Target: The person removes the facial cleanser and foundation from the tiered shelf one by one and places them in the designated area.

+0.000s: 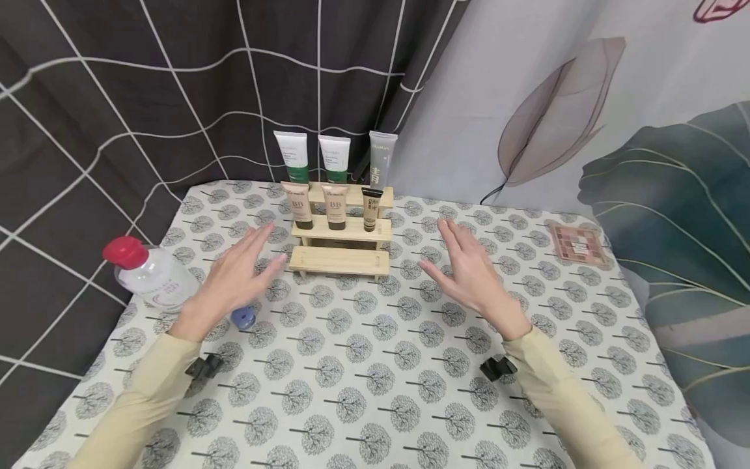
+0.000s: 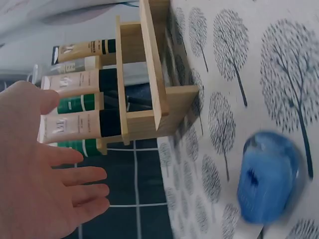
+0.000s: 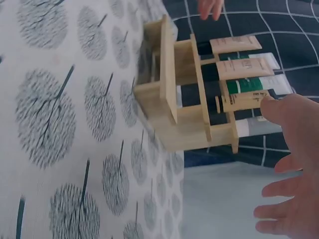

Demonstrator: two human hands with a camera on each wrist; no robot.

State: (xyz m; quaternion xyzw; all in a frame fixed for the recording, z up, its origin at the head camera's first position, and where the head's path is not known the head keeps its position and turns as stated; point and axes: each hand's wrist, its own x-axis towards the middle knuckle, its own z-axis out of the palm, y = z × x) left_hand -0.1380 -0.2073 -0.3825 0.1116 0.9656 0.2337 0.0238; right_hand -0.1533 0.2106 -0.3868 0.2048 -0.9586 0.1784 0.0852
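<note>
A three-tier wooden rack (image 1: 340,260) stands towards the back of the table. On its top tier are two white-and-green tubes (image 1: 334,156) and a grey tube (image 1: 382,159). The middle tier bears two pink BB cream tubes (image 1: 336,207) and a small gold tube (image 1: 371,210) with a black end; the lowest tier is bare. My left hand (image 1: 240,267) hovers left of the rack, fingers spread and holding nothing. On the rack's other side my right hand (image 1: 469,270) is held the same way. A small blue bottle (image 2: 266,181) lies close by my left hand.
A clear bottle with a red cap (image 1: 158,277) stands at the table's left edge, partly behind my left hand. A pink palette (image 1: 579,245) lies at the far right. Dark grid curtain (image 1: 193,85) and a pale leaf-print curtain (image 1: 469,111) hang behind the table.
</note>
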